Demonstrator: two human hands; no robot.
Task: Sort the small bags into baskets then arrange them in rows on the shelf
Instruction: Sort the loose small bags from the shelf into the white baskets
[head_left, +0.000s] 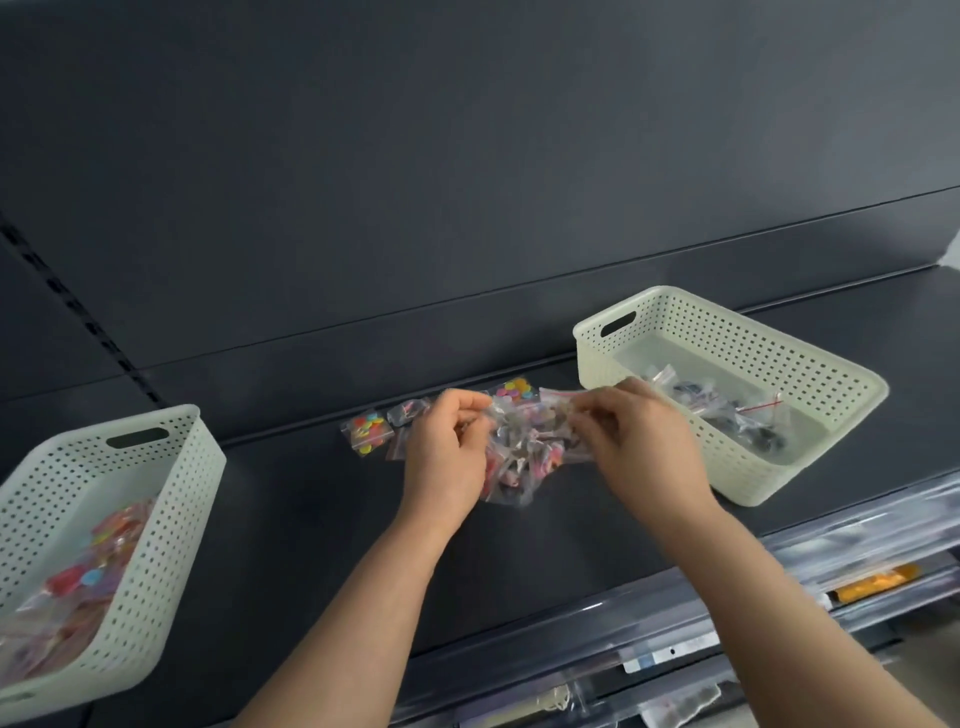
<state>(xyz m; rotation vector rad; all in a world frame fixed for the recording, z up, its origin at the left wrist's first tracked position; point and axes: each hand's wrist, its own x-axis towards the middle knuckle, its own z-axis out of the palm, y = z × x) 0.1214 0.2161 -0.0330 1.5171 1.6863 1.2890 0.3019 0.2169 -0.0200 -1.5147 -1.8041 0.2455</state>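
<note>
A heap of small clear zip bags (524, 457) with colourful bits lies on the dark shelf (311, 519) between my hands. My left hand (447, 457) pinches the heap's left side with curled fingers. My right hand (639, 447) pinches a bag at the heap's right top edge. Two more small bags (369, 431) with bright dots lie just left of my left hand, and another bag (514, 389) shows behind the heap. A pale basket (171, 509) at the left holds colourful bags. A cream basket (810, 467) at the right holds bags with dark contents.
The shelf's dark back panel (467, 208) rises behind everything. Below the shelf's front edge runs a clear price rail (779, 566) with an orange tag (878, 582), and lower shelves with goods show beneath it.
</note>
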